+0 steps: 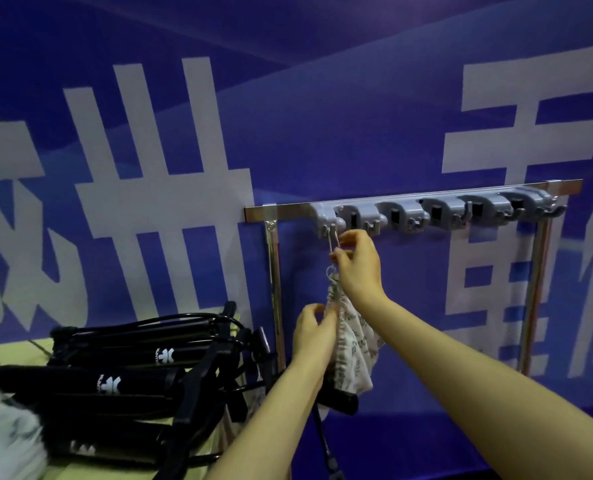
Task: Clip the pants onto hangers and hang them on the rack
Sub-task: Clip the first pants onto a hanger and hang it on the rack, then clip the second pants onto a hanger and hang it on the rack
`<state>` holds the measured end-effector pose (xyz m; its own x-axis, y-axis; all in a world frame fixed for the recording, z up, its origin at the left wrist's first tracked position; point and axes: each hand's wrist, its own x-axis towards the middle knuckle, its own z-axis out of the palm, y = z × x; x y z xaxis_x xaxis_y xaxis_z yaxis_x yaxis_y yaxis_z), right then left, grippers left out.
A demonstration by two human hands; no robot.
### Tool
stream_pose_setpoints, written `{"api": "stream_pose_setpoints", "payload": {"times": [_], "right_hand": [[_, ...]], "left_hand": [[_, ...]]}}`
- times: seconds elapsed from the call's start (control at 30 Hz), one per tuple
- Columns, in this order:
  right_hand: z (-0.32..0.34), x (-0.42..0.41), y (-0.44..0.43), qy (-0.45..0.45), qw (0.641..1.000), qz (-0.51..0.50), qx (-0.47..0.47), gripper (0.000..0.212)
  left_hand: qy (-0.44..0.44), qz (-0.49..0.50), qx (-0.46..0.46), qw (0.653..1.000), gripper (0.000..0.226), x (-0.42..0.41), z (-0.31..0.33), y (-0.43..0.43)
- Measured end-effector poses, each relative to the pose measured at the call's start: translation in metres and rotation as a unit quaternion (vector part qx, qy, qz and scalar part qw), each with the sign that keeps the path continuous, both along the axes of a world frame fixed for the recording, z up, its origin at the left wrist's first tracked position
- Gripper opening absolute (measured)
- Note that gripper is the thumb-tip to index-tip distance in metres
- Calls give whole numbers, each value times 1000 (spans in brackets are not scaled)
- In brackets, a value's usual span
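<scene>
Huge white Chinese characters run across the blue banner (288, 140), cut off and unreadable; the black tripods (122, 372) carry a white logo, lettering too blurred

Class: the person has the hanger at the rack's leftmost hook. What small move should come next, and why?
Probably let the right hand release the hanger: its wire loop already seems to sit on the leftmost hook, and the pants hang below, steadied by the left hand.

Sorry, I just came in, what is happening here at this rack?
A person is hanging small white patterned pants on the grey plastic hook rack. The right hand pinches the thin metal hanger hook at the leftmost hook of the rack. The left hand holds the cloth below. Black tripods lie on the table at left.
</scene>
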<state>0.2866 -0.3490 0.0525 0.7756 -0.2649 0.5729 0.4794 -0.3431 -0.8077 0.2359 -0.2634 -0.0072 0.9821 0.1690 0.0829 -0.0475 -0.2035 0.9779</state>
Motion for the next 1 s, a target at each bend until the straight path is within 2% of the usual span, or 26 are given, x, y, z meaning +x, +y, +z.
{"api": "stream_pose_setpoints", "payload": {"times": [0.13, 0.23, 0.3, 0.4, 0.5, 0.63, 0.8, 0.9, 0.93, 1.0], "right_hand": [[-6, -24, 7, -23, 997, -37, -69, 17], [-1, -51, 22, -16, 998, 21, -61, 19], [4, -70, 34, -9, 997, 44, -55, 18], [14, -103, 61, -17, 996, 73, -48, 16], [20, -144, 98, -21, 989, 134, -58, 14], [12, -195, 156, -6, 967, 235, -103, 16], [-13, -219, 216, 67, 935, 302, -176, 30], [-23, -222, 246, 104, 920, 321, -201, 35], [-27, -221, 254, 113, 917, 326, -200, 35], [-33, -219, 266, 131, 913, 337, -189, 34]], "left_hand": [[-36, 11, -40, 998, 39, -19, 21, 4], [-77, 27, -84, 993, 42, -42, 45, 16], [-101, 37, -76, 991, 43, -61, 56, 30], [-128, 65, -52, 988, 32, -101, 71, 66], [-146, 139, 3, 979, 26, -140, 74, 113], [-115, 241, 136, 954, 25, -186, 55, 193], [-47, 300, 306, 903, 26, -214, 18, 276], [-19, 345, 414, 842, 31, -219, 12, 307], [-9, 354, 437, 827, 33, -221, 13, 315], [6, 356, 439, 825, 37, -219, 11, 334]]}}
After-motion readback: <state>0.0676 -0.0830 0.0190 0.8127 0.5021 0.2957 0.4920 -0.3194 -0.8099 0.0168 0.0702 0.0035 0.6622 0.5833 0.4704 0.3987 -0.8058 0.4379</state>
